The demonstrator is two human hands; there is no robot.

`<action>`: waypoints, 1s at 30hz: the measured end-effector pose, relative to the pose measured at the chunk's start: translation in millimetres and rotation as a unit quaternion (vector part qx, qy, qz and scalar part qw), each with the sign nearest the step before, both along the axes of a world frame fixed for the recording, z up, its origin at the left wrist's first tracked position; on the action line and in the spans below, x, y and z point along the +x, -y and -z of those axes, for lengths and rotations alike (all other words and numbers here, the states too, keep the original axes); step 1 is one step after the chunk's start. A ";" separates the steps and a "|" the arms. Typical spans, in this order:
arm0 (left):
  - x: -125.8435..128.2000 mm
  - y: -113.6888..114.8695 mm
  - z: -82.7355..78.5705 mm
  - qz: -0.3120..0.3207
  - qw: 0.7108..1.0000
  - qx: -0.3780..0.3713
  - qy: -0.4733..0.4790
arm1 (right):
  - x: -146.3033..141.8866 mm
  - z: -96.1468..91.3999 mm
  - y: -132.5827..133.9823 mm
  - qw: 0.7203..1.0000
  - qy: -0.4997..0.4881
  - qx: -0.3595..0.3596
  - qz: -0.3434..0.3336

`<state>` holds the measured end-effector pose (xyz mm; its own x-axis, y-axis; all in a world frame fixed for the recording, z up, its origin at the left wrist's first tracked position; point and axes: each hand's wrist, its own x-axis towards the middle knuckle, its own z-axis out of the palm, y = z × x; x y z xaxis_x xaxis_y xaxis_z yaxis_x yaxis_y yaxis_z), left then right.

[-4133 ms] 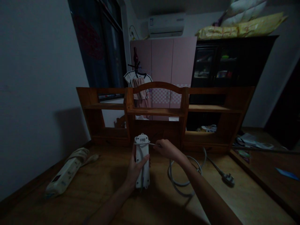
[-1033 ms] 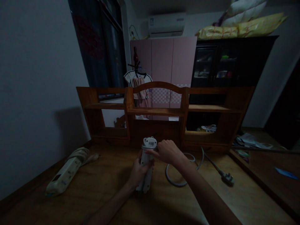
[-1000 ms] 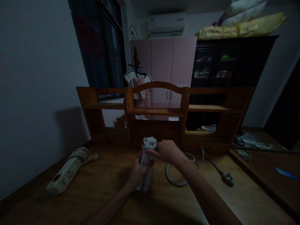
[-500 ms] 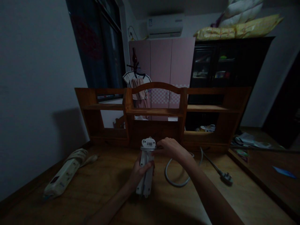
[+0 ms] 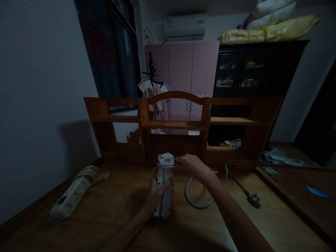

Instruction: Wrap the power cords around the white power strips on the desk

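White plastic power strip (image 5: 165, 175) at 6 o'clock, held over the desk (image 5: 118, 199), back face showing, screw holes along the edges. Small label (image 5: 167, 160) at its 12 o'clock end: barcode-like lines, text too small to read. Left hand (image 5: 154, 193): fingers clamped round the body, thumb across the back. Right hand (image 5: 194, 166), 5 o'clock: fingers together on smooth grey cord (image 5: 200, 207), which wraps the strip just below the label; rest lies looped at 5 o'clock, leading to chunky plug (image 5: 254, 199) at 4 o'clock. Cream power strip (image 5: 72, 197) at 8 o'clock: long, boxy, cord bundled at its 1 o'clock end, markings unreadable. Desk is wood-grained.
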<state>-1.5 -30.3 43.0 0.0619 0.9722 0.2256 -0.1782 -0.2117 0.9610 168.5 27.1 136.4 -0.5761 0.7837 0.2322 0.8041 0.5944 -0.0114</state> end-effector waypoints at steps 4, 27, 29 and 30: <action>-0.5 -5.0 8.3 -0.027 1.000 0.008 -0.006 | -1.2 3.0 -1.6 1.000 0.001 0.011 0.001; -0.4 -5.6 10.5 -0.014 0.999 -0.002 -0.034 | 1.7 1.1 3.9 0.999 0.020 -0.031 0.018; -0.8 -5.7 10.6 -0.015 0.999 -0.005 -0.043 | 2.1 -1.3 5.4 0.999 0.023 -0.043 0.014; -0.8 -6.5 12.0 -0.022 0.999 -0.005 -0.045 | 2.3 -2.5 6.0 0.998 0.024 -0.048 0.012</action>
